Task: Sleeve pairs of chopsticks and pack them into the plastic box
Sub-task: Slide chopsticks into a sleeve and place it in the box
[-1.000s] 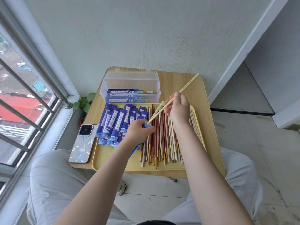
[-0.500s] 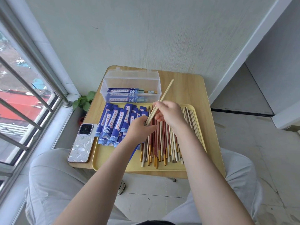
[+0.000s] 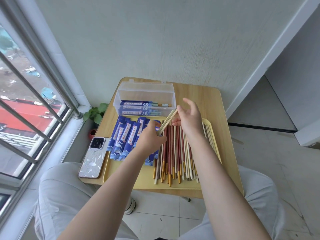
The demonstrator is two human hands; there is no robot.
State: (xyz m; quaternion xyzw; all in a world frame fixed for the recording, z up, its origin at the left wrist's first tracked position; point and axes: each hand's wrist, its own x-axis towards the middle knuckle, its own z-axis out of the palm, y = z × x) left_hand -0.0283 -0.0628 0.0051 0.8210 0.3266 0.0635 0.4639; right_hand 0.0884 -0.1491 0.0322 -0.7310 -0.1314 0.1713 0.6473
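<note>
My left hand (image 3: 151,138) grips a blue paper sleeve (image 3: 151,157) whose lower end pokes out below the hand. A pair of cream chopsticks (image 3: 167,121) slants into the sleeve's mouth. My right hand (image 3: 189,121) pinches the pair's top end with thumb and forefinger, its other fingers lifted and spread. Loose red, brown and cream chopsticks (image 3: 175,153) lie on the yellow tray (image 3: 183,185). A fan of empty blue sleeves (image 3: 125,137) lies on the tray's left half. The clear plastic box (image 3: 145,94) stands open behind the tray with a few sleeved pairs (image 3: 138,103) inside.
A phone (image 3: 93,157) in a white case lies on the wooden table (image 3: 207,97) left of the tray. A small green plant (image 3: 96,112) sits by the window sill. My knees are under the table's near edge. A wall stands close behind the box.
The cream pair has slid much further down into the sleeve in my left hand. My right hand has followed it down to the pair's top end, and its fingers have spread.
</note>
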